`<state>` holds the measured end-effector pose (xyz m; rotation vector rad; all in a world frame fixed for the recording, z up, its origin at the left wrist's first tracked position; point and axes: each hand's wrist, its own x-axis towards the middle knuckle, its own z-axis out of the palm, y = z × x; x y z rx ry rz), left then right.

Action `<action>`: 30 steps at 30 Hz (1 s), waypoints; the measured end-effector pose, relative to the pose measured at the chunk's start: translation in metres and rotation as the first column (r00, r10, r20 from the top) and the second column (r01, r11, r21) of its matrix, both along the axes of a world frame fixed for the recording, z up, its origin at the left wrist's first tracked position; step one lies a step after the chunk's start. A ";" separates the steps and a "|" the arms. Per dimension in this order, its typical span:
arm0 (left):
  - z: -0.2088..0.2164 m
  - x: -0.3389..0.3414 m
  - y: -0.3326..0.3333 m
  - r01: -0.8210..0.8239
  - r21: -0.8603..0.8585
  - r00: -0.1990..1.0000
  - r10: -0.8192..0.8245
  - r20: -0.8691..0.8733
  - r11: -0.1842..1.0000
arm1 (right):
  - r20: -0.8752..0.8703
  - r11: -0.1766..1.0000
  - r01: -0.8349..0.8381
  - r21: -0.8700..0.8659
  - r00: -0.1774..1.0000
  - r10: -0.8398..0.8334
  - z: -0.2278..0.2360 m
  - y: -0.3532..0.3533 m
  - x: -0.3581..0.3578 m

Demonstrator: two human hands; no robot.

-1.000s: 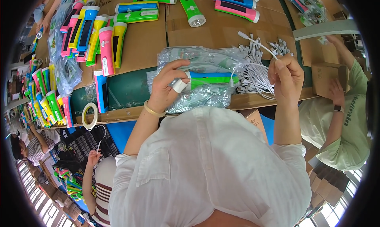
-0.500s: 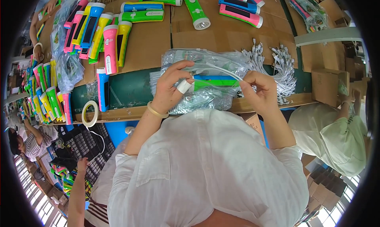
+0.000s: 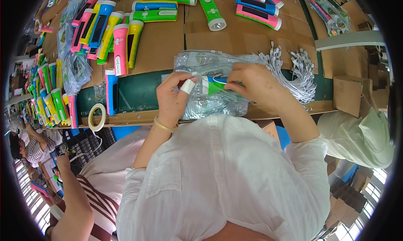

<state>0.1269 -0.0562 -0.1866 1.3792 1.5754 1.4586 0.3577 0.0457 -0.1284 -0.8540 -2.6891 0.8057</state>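
A green and blue flashlight (image 3: pixel 212 88) with a white end lies on a pile of clear plastic bags (image 3: pixel 220 106) in front of me. My right hand (image 3: pixel 257 86) reaches over it, its fingers pinched on a white charging cable (image 3: pixel 217 79) that shows as a short curve above the flashlight. Just left of the flashlight's end, my left hand (image 3: pixel 173 96) is closed, thumb against fingers. White wrapping (image 3: pixel 188 86) covers one of its digits. Whatever the left fingers may hold is hidden. A bundle of white cables (image 3: pixel 294 75) lies to the right of the bags.
Colourful flashlights (image 3: pixel 105 28) lie heaped at the back left, others (image 3: pixel 210 12) on the cardboard ahead. A tape roll (image 3: pixel 97 117) hangs at the table's front edge. Another person's arm (image 3: pixel 75 188) is at lower left; a person in light clothes (image 3: pixel 357 138) is at right.
My right hand has moved left over the flashlight, and the cable that arched between my hands is now a small curve. My left hand has shifted slightly left. The arm at lower left has moved.
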 end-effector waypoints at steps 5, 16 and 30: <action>0.014 0.011 0.003 -0.009 0.010 0.999 0.010 -0.038 1.000 | -0.224 0.938 -0.047 -0.343 0.974 -0.033 0.008 0.014 -0.037; 0.002 0.004 0.005 -0.055 -0.026 0.967 0.060 0.248 0.998 | -0.217 0.993 0.059 -0.105 0.973 -0.080 -0.015 0.009 -0.003; -0.021 0.009 0.031 0.096 -0.017 0.884 -0.093 -0.459 0.995 | -0.285 0.620 0.747 -0.240 0.556 -0.781 -0.004 0.114 0.130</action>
